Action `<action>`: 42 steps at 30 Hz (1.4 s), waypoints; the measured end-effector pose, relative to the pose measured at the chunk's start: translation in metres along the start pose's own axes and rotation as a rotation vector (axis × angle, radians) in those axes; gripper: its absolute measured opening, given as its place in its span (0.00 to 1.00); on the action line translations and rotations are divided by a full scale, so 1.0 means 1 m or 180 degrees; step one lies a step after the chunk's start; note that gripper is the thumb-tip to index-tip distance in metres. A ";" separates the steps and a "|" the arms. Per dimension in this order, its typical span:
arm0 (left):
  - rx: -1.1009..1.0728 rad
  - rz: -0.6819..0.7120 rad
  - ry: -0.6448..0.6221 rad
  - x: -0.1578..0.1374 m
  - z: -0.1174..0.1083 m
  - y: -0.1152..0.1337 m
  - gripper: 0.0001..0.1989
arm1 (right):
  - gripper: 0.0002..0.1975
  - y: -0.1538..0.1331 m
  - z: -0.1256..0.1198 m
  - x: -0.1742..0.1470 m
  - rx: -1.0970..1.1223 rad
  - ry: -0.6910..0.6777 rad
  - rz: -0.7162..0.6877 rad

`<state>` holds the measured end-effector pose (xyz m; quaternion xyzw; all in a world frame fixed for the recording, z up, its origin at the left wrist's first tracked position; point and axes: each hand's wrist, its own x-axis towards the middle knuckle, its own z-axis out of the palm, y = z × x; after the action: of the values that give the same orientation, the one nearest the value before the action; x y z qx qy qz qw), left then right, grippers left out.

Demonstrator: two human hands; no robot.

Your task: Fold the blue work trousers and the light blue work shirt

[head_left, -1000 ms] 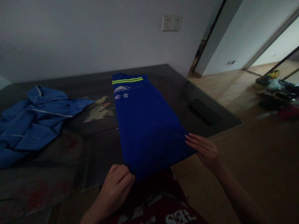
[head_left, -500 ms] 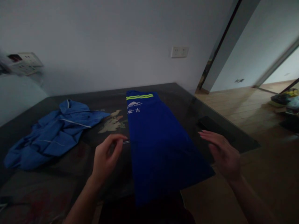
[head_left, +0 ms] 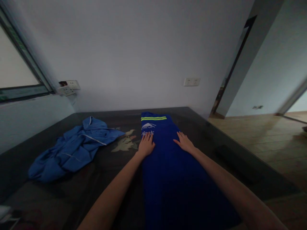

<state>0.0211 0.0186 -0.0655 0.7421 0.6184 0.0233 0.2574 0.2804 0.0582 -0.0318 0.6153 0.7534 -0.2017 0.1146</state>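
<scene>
Along the middle of the dark table (head_left: 189, 116), the deep blue garment (head_left: 165, 179) lies in a long, flat panel, its near end widening toward the wearer and running out of the bottom of the view. The cloth looks smooth and matte, nearly black in the shade between the forearms. At the lower left corner sits a pale object (head_left: 8, 212), too dim and blurred to make out. To the right, a black oblong slab (head_left: 236, 164) rests on the table, well apart from the cloth.

Farther up the panel, both hands are laid palm down and unclenched, apart from each other: the left hand (head_left: 146, 144) at the left edge, its fingertips over the white lettering (head_left: 148, 126), the right hand (head_left: 184, 141) at the right edge. Left of them, a pale, jagged-edged motif (head_left: 126, 142) decorates the tabletop, and a lighter blue garment (head_left: 72, 147) with thin white piping lies in a crumpled, creased heap.

Beyond the lettering, two bright yellow-green bands (head_left: 153, 118) cross the cloth near its far end. Behind rises a plain, pale wall (head_left: 131, 48) bearing a white double socket (head_left: 192, 81).
</scene>
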 end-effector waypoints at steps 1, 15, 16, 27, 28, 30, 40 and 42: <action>0.0034 0.0002 0.0030 -0.003 0.003 0.000 0.28 | 0.36 0.006 0.006 -0.001 -0.0070 -0.0053 0.0016; -0.0384 0.1348 -0.0772 -0.098 -0.047 0.027 0.25 | 0.34 -0.015 -0.019 -0.070 0.0069 -0.0091 -0.0927; -0.0376 0.1430 -0.0791 -0.106 -0.049 0.029 0.25 | 0.34 -0.016 -0.020 -0.081 0.0116 -0.0174 -0.0965; -0.0338 0.1581 -0.0808 -0.123 -0.062 0.037 0.24 | 0.28 -0.012 -0.032 -0.107 0.0359 -0.0326 -0.1128; -0.0391 0.1684 -0.0884 -0.128 -0.066 0.038 0.24 | 0.27 -0.013 -0.033 -0.110 0.0376 -0.0361 -0.1174; -0.0517 0.1932 -0.1062 -0.140 -0.076 0.042 0.25 | 0.27 -0.017 -0.039 -0.120 0.0457 -0.0497 -0.1271; -0.0495 0.2106 -0.0935 -0.173 -0.079 0.055 0.26 | 0.26 -0.013 -0.064 -0.186 0.0838 -0.0853 -0.1279; -0.0443 0.2113 -0.0850 -0.173 -0.075 0.056 0.26 | 0.25 -0.010 -0.063 -0.189 0.0824 -0.0700 -0.1311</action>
<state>0.0043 -0.1216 0.0718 0.8797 0.3017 0.0505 0.3642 0.3162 -0.0820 0.1055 0.4330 0.8136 -0.3811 0.0726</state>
